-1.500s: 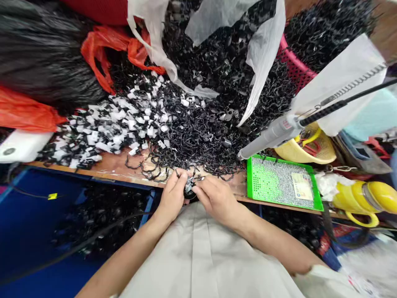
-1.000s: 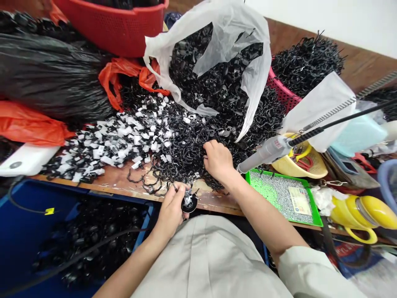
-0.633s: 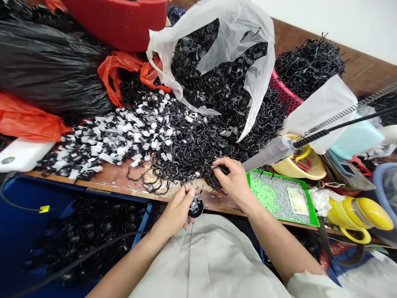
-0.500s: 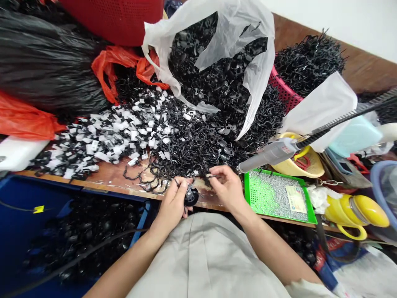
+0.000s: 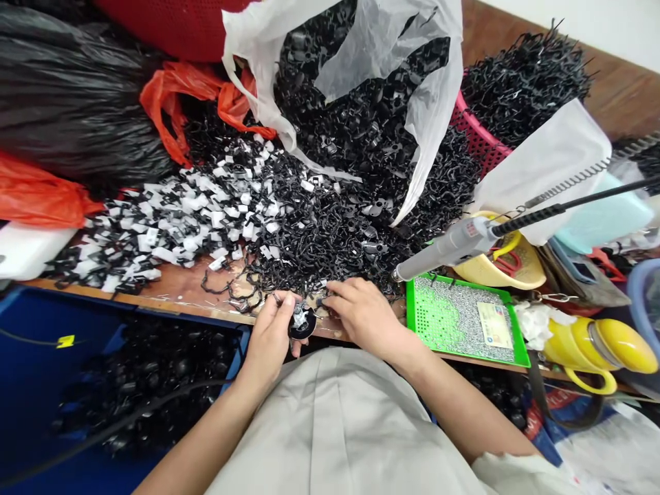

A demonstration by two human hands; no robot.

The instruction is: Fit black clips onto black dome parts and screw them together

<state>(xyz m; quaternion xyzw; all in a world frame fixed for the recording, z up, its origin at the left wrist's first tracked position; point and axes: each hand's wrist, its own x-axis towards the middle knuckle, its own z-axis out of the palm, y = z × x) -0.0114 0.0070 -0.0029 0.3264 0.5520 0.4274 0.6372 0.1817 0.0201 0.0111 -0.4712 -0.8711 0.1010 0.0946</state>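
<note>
My left hand [image 5: 272,331] is closed on a small black caster wheel [image 5: 303,326], at the bench's front edge. The wheel has a clear or shiny middle, and a thin dark piece shows by the thumb. My right hand [image 5: 364,317] is just to its right, fingertips pinched on a small dark part [image 5: 320,300] close to the wheel; the part's shape is mostly hidden. Beyond both hands lies a heap of thin curved black plastic pieces [image 5: 320,237]. Small white-and-black pieces [image 5: 190,213] are heaped on its left.
A grey electric screwdriver [image 5: 446,249] hangs on a spring above a green tray [image 5: 520,344] of small metal pieces. A white plastic bag [image 5: 436,117] of black parts stands behind the heap. At lower left is a blue bin [image 5: 31,385]; a yellow flask [image 5: 582,344] lies right.
Both hands have shifted a little left with the wheel. My right fingertips have come closer to it, with the back of the hand now turned up. The screwdriver hangs in about the same place.
</note>
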